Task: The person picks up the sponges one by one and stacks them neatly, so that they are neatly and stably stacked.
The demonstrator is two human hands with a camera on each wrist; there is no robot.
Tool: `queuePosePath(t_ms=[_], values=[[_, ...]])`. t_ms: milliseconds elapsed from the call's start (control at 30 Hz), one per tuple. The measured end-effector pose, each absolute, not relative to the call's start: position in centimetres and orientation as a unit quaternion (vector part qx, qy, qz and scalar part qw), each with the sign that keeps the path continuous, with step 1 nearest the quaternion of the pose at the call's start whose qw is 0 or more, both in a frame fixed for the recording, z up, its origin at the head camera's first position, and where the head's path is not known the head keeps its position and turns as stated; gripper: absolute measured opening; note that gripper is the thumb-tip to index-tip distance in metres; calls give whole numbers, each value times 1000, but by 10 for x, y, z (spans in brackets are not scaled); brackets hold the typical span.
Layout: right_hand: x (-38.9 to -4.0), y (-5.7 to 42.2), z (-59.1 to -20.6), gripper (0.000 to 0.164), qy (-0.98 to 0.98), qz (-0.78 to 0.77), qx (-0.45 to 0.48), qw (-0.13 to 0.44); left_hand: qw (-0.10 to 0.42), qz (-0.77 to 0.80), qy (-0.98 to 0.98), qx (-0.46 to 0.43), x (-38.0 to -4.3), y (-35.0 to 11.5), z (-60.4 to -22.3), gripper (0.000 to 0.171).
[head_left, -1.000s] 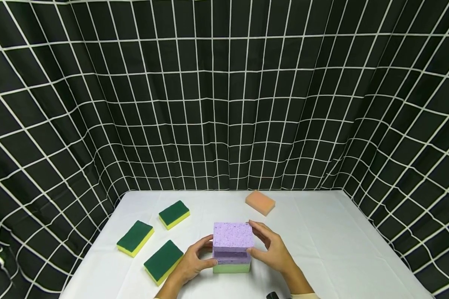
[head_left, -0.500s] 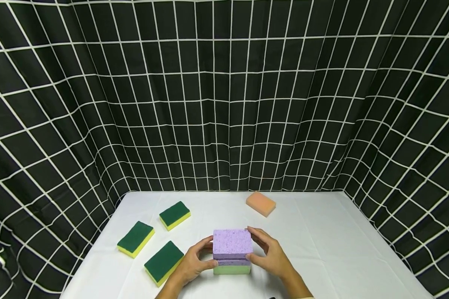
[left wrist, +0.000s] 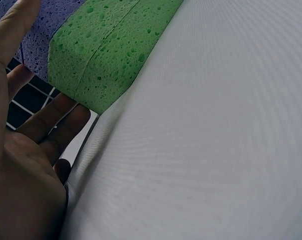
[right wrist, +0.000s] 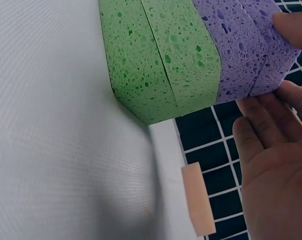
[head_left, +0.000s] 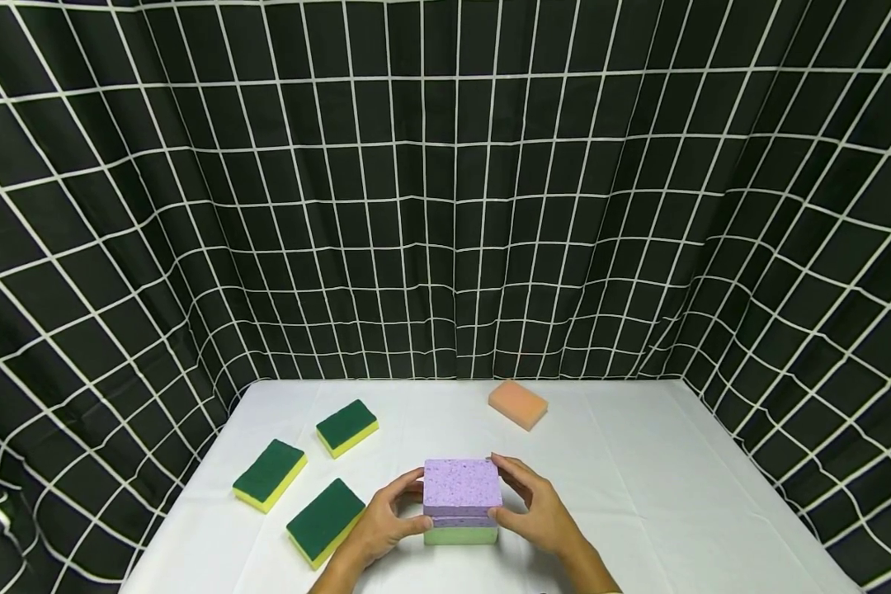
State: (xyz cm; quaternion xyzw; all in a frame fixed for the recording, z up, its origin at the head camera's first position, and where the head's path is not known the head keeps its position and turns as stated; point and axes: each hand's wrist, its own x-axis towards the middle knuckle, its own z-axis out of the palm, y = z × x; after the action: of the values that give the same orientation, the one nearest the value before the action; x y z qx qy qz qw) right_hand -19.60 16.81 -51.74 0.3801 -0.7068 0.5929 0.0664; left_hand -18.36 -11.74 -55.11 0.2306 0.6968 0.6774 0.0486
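A stack of sponges stands in front of me: two green sponges (right wrist: 161, 60) below and two purple sponges (head_left: 462, 483) on top, edges nearly flush. From the left, my left hand (head_left: 382, 520) holds the purple layers, thumb at the front corner and fingers behind. My right hand (head_left: 540, 510) grips the upper purple sponge at its right side, thumb in front, fingertips at the back corner. In the left wrist view the lower fingers (left wrist: 55, 120) reach along the back of the green sponges. The stack hides part of both hands' far fingers.
Three green-and-yellow scouring sponges (head_left: 327, 520) lie left of the stack, the nearest one close to my left wrist. Farther back on the white-covered table (head_left: 638, 462) lies an orange sponge (head_left: 517, 404). A black gridded curtain (head_left: 445, 206) encloses the back and sides.
My right hand has lowered the upper purple sponge onto the lower one, and the gap between them has gone. The left hand has stayed in place at the stack.
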Motion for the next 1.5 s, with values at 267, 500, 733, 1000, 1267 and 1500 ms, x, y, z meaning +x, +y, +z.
queuePosePath(t_ms=[267,500,733,1000,1267,1500], values=[[-194,169,-520,70,-723,583,365,57,51,678,698,226,-183,-118,-553,70],[-193,171,-525,77,-746,557,362,57,57,683,693,221,-181,-118,-554,68],[-191,173,-528,77,-741,559,366,69,52,684,692,224,-181,-117,-555,68],[-192,175,-527,79,-735,557,381,66,47,685,687,238,-181,-116,-556,72],[-195,176,-527,80,-746,539,382,78,39,675,694,247,-183,-117,-552,73],[-195,175,-525,79,-750,533,383,86,24,649,726,227,-183,-121,-542,77]])
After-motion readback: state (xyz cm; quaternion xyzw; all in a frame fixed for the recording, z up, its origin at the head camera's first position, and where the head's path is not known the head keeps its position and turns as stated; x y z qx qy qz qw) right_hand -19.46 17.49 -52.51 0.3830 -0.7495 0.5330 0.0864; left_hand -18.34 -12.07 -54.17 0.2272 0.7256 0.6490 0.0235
